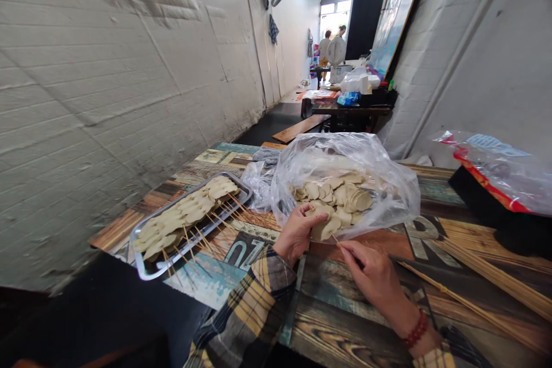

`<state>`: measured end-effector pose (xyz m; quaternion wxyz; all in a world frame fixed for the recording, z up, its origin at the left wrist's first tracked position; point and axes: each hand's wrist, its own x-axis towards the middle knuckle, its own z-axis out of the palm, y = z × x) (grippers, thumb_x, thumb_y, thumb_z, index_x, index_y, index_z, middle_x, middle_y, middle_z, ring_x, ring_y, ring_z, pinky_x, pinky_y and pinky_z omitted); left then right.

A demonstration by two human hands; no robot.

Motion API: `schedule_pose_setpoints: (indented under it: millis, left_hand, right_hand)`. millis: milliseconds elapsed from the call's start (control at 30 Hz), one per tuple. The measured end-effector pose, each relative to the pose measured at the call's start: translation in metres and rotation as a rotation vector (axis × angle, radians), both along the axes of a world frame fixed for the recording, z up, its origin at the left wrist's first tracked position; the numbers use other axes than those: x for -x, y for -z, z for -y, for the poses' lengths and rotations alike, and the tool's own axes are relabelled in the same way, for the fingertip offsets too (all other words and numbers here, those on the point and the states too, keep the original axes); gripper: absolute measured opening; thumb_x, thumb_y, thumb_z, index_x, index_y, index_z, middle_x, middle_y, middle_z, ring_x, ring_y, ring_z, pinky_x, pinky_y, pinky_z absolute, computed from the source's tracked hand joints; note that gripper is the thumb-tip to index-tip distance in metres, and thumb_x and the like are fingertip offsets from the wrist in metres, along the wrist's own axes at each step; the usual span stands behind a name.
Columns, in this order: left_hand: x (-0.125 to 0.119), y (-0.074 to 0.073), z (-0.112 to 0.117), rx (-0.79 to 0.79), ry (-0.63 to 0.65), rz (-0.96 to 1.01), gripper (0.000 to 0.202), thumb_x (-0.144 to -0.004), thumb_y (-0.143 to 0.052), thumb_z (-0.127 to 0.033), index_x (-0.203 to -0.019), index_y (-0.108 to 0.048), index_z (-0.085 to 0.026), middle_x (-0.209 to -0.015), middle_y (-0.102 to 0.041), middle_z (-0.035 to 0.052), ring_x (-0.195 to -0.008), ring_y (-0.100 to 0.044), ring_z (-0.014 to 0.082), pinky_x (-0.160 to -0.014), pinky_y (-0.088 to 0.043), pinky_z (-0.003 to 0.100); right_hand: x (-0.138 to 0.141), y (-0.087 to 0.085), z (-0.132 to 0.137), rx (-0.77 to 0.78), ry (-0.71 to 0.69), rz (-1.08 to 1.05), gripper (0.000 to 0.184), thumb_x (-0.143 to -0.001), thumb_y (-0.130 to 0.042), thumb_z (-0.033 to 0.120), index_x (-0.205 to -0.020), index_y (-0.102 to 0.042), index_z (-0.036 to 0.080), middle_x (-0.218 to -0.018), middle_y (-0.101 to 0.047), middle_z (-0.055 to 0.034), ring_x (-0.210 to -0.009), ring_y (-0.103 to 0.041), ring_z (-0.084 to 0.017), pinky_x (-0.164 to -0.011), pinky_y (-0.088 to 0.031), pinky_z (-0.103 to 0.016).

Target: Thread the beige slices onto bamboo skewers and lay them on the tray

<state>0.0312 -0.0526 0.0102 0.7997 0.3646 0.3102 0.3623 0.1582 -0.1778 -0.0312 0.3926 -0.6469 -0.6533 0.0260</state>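
My left hand (pixel 297 233) grips a pale round slice (pixel 324 229) at the open mouth of a clear plastic bag (pixel 390 184) full of several such slices (pixel 345 195). A thin bamboo skewer (pixel 335 240) is pinched in my right hand (pixel 371 273), its tip at the slice in my left hand. To the left, a metal tray (pixel 146 267) holds several finished skewers of slices (pixel 185 213) laid side by side, sticks pointing toward me.
Loose bamboo skewers (pixel 487 273) lie on the painted wooden table (pixel 345 322) at the right, beside a black box with a red-edged plastic bag (pixel 495 175). A white brick wall (pixel 107 98) runs along the left. Two people stand far down the corridor (pixel 332 40).
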Motion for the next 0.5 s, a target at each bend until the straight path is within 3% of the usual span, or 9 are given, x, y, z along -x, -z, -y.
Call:
schedule_pose_setpoints:
  millis: [100, 200, 367, 433, 500]
  left_hand:
    - [-0.001, 0.001, 0.0009, 0.003, -0.025, 0.009, 0.045, -0.048, -0.089, -0.026, -0.08, -0.06, -0.014, -0.073, -0.069, 0.0011, -0.059, -0.063, 0.0119, -0.058, -0.05, 0.023]
    - [-0.002, 0.0024, 0.0017, 0.003, -0.026, 0.013, 0.045, -0.049, -0.088, -0.025, -0.083, -0.061, -0.014, -0.074, -0.069, 0.0015, -0.059, -0.063, 0.0116, -0.058, -0.05, 0.023]
    - [-0.0018, 0.0039, 0.0024, 0.001, 0.024, 0.016, 0.045, -0.051, -0.087, -0.025, -0.084, -0.06, -0.014, -0.074, -0.069, 0.0021, -0.059, -0.063, 0.0117, -0.058, -0.05, 0.022]
    - [-0.0014, 0.0037, 0.0027, -0.002, 0.036, 0.012, 0.043, -0.052, -0.087, -0.026, -0.083, -0.059, -0.014, -0.07, -0.068, 0.0014, -0.056, -0.061, 0.0111, -0.056, -0.049, 0.022]
    - [-0.0012, 0.0032, 0.0033, 0.0, 0.05, 0.008, 0.042, -0.054, -0.086, -0.028, -0.081, -0.058, -0.014, -0.066, -0.067, 0.0013, -0.054, -0.061, 0.0115, -0.055, -0.049, 0.022]
  right_hand:
    - [0.0005, -0.0007, -0.0001, 0.017, -0.009, -0.015, 0.028, -0.095, -0.041, 0.029, -0.094, -0.068, 0.02, -0.087, -0.075, -0.0063, -0.072, -0.071, -0.018, -0.066, -0.051, -0.028]
    - [-0.0002, -0.0016, -0.0024, 0.026, 0.022, -0.062, 0.028, -0.094, -0.043, 0.032, -0.104, -0.064, 0.017, -0.072, -0.071, -0.0027, -0.064, -0.067, -0.017, -0.062, -0.05, -0.027]
    - [-0.0038, -0.0041, -0.0059, 0.038, 0.004, -0.109, 0.044, -0.092, -0.044, 0.032, -0.131, -0.053, 0.013, -0.056, -0.061, 0.0037, -0.051, -0.058, -0.014, -0.054, -0.047, -0.024]
    - [-0.0042, -0.0053, -0.0053, 0.042, -0.035, -0.116, 0.043, -0.092, -0.043, 0.03, -0.131, -0.055, 0.017, -0.062, -0.066, 0.0017, -0.055, -0.063, -0.015, -0.057, -0.05, -0.024]
    - [-0.0035, -0.0064, -0.0039, 0.021, -0.075, -0.112, 0.039, -0.093, -0.042, 0.027, -0.128, -0.06, 0.021, -0.084, -0.074, -0.0035, -0.074, -0.07, -0.017, -0.07, -0.054, -0.027]
